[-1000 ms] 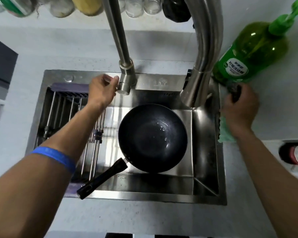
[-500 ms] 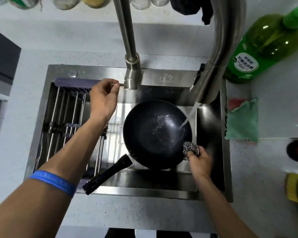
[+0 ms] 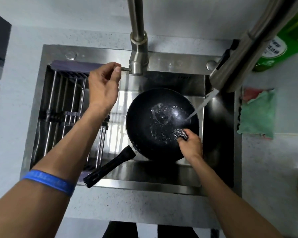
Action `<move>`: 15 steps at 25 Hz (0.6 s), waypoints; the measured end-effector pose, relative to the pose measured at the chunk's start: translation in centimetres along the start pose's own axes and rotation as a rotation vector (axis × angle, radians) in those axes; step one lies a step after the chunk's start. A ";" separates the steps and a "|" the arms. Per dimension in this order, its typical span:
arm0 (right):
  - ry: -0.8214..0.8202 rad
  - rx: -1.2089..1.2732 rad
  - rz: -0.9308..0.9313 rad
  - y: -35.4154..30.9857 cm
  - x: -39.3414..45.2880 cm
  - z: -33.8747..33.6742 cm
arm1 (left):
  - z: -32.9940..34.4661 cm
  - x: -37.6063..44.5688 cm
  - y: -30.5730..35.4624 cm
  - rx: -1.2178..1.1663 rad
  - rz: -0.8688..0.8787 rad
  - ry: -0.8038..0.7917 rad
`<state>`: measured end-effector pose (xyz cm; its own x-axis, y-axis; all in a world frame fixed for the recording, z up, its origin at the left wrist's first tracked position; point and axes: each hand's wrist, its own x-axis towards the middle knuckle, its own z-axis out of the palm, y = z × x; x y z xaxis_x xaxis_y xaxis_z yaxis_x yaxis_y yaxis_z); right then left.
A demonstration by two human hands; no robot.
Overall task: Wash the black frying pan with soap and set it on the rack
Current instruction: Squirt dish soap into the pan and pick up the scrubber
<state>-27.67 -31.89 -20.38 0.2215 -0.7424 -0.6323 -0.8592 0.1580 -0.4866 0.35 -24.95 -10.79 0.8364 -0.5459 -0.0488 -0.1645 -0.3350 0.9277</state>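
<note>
Water streams from the spout [image 3: 230, 69] into the black frying pan [image 3: 162, 124], which sits in the sink [image 3: 162, 170], rack [image 3: 65, 115] to its left. Right hand [image 3: 190, 145] clutches a steel scourer [image 3: 180, 133] against the pan's inside; left hand [image 3: 102, 85] pinches the tap lever [image 3: 125, 69].

The only lettering in view stands on the white oval label [image 3: 274, 48] of the translucent green plastic soap bottle [image 3: 289, 31], which stands on the counter [image 3: 273, 177] at the far right corner of the steel sink [image 3: 57, 54], partly hidden behind the brushed-steel faucet spout [image 3: 258, 40]. The label carries a few rows of small dark characters, but they are too blurred and too small to read. No other text, number or sign shows.
</note>
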 end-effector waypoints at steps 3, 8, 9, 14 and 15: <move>-0.030 -0.040 0.006 0.1 -0.6 0.7 | 0.0 -0.1 -0.3 0.039 0.025 0.009; -0.058 -0.060 0.005 -0.5 -1.1 0.7 | -0.4 -0.2 0.0 0.109 0.053 -0.004; -0.061 -0.032 -0.002 -0.9 -1.0 0.8 | -0.4 -0.2 0.0 0.111 0.053 -0.012; -0.004 -0.005 -0.051 -2.1 0.1 0.7 | -0.5 -0.4 0.3 0.136 0.031 -0.005; 0.003 -0.042 -0.061 -2.0 0.2 0.7 | -0.4 -0.4 0.4 0.134 0.026 0.000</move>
<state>-25.63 -31.92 -19.96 0.2730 -0.7518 -0.6003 -0.8625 0.0850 -0.4988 0.18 -24.51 -10.24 0.8307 -0.5561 -0.0252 -0.2547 -0.4199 0.8711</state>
